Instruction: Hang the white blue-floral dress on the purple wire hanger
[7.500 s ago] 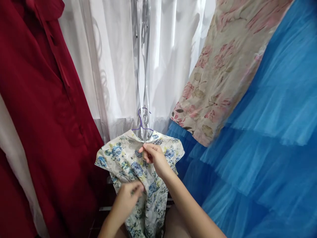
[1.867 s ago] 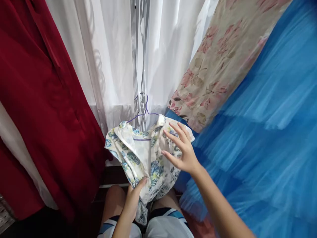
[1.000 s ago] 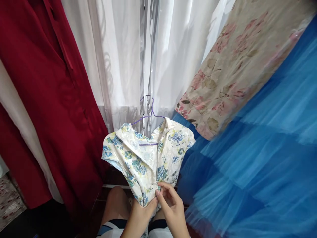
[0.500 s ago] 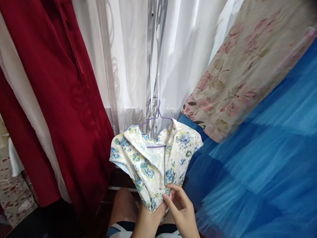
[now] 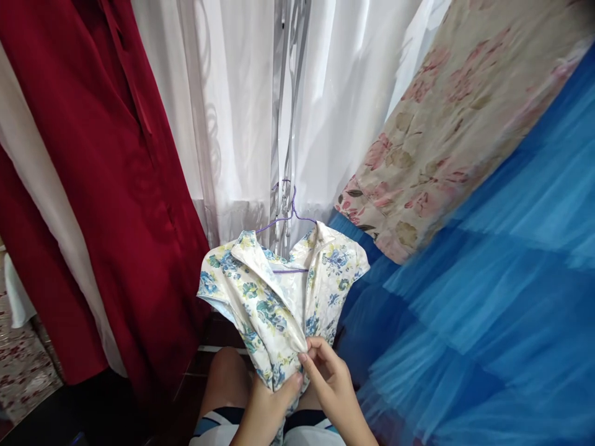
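A white dress or blouse [image 5: 274, 313] with blue, green and yellow flowers hangs on a purple wire hanger [image 5: 294, 210]. It has short sleeves and a collar, and its front gapes in a V. My left hand [image 5: 276, 396] is closed on the lower part of the garment, the thumb on top and the other fingers hidden beneath the cloth. At the bottom of the front opening, my right hand [image 5: 328, 375] pinches the edge between thumb and forefinger. Whatever small fastening may lie between those fingertips is too small to make out.
White curtains [image 5: 242, 124] hang straight ahead, with narrow ribbons [image 5: 286, 124] down the middle. To the left is a long red garment [image 5: 125, 186]. A beige floral garment [image 5: 400, 179] and a tiered blue tulle skirt [image 5: 441, 334] crowd the right side. My knee [image 5: 227, 371] shows below.
The view has shifted a little, so everything sits slightly further left. Both hands keep their hold on the garment; the right pinch at the front opening is nearly unchanged.
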Action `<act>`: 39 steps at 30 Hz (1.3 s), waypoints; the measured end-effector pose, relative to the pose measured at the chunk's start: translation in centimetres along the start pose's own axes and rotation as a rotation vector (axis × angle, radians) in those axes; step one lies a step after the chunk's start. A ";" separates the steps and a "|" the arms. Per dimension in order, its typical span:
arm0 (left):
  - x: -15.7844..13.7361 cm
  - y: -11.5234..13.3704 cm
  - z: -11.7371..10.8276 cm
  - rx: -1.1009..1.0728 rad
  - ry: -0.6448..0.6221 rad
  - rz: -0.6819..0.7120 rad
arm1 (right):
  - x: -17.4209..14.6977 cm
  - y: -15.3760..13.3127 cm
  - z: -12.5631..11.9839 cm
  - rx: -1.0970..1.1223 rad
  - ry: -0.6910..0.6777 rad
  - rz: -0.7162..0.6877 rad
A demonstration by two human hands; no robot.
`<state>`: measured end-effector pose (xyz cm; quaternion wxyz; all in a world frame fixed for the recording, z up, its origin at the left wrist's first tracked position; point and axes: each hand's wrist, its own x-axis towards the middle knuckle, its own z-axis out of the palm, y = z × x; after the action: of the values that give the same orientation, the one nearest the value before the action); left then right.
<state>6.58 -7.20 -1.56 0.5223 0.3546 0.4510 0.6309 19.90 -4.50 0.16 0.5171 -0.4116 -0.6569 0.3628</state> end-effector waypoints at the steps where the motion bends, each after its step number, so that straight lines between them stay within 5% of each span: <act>1: -0.2 -0.1 -0.1 0.019 0.015 0.016 | 0.0 -0.2 0.0 0.000 0.010 -0.002; 8: -0.1 -1.6 -2.3 0.079 0.155 -0.004 | -0.1 -1.6 -0.6 0.009 -0.004 -0.019; 13: 1.5 -0.3 -5.5 0.021 0.542 0.349 | -0.9 -1.7 0.3 0.040 -0.105 0.025; 15: 1.2 -0.1 -5.3 0.039 0.580 0.506 | -1.1 -1.9 0.7 0.053 -0.147 0.046; 23: -0.3 -0.5 -0.7 0.441 -0.115 0.449 | -1.2 -3.4 1.0 0.187 -0.198 0.083; 33: 0.2 0.8 -1.6 0.536 -0.272 0.643 | 1.4 -3.4 1.2 0.863 0.053 0.484; 39: 1.2 1.8 -2.5 0.658 -0.306 0.617 | 10.1 -8.9 -0.8 0.842 0.069 0.242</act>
<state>3.40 -6.63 -0.75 0.2308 0.7076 0.4183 0.5206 17.95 1.22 12.24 0.6151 -0.2508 -0.3813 0.6429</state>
